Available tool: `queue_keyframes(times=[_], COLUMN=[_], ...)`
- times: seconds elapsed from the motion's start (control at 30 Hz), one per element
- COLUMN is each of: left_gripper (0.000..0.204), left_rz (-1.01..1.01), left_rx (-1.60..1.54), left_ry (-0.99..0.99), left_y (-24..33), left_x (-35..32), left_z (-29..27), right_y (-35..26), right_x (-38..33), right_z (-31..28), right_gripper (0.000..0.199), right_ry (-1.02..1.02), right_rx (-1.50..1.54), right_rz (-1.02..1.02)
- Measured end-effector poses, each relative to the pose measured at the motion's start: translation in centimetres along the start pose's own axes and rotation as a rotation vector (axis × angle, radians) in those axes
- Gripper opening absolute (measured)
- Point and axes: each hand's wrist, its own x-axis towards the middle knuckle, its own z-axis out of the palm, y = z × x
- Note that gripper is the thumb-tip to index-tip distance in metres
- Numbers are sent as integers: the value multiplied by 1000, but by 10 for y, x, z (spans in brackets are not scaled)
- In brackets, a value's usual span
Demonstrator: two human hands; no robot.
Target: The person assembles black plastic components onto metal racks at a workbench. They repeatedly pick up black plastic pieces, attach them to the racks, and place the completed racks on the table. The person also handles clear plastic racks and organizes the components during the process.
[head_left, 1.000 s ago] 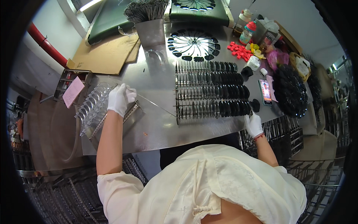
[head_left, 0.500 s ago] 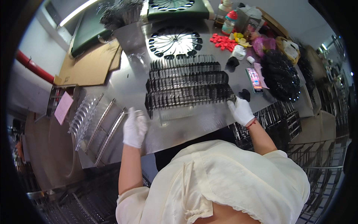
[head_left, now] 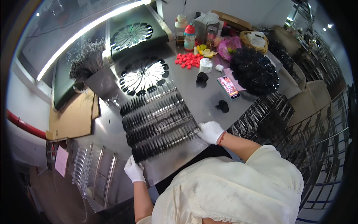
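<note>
A rack [head_left: 160, 120] with several rows of dark, thin, upright blade-like pieces lies on the metal table in front of me. My white-gloved left hand [head_left: 134, 170] is closed at its near left corner, the fingertips partly hidden by the pieces. The near right end of the rack is pinched in my right hand [head_left: 210, 132], also gloved in white. Just beyond the rack is a ring of black petal-shaped pieces [head_left: 129, 89] around a shiny centre. Left of my left hand stands a smaller metal rack [head_left: 109, 179] with clear curved pieces [head_left: 80, 168] along one bar.
On the right are a lit phone [head_left: 228, 87], a heap of glossy black pieces [head_left: 255, 71] and small black lumps [head_left: 222, 106]. Red blocks [head_left: 189, 60] and a bottle with a red cap [head_left: 189, 37] stand farther back. Cardboard [head_left: 72, 119] lies left; wire racks [head_left: 313, 149] are at right.
My left hand has moved from beside the rack to its near left corner and closed there. The rack now sits nearer me and looks turned; the whole view has also shifted.
</note>
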Motion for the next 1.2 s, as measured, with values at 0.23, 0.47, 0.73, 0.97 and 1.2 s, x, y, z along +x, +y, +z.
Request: queue_keyframes(times=[0.23,0.47,0.73,0.97,1.2], left_gripper=[33,12,2,55,85], left_rz=[423,480,558,369,436], left_rx=[570,840,781,826,658], left_ry=[-126,43,40,-166,-345], left_y=[-1,-12,6,1,14], left_x=[-1,3,-4,6,51], left_z=[-12,-2,1,-11,7], right_y=[33,89,112,116,111], right_x=[39,182,343,374,287], right_z=[-67,-150,-100,-69,-84], right_gripper=[53,27,28,30,38], right_ry=[-442,413,99,94,448], right_rx=[22,-18,-261,-191,439], right_rz=[-197,78,327,424,101])
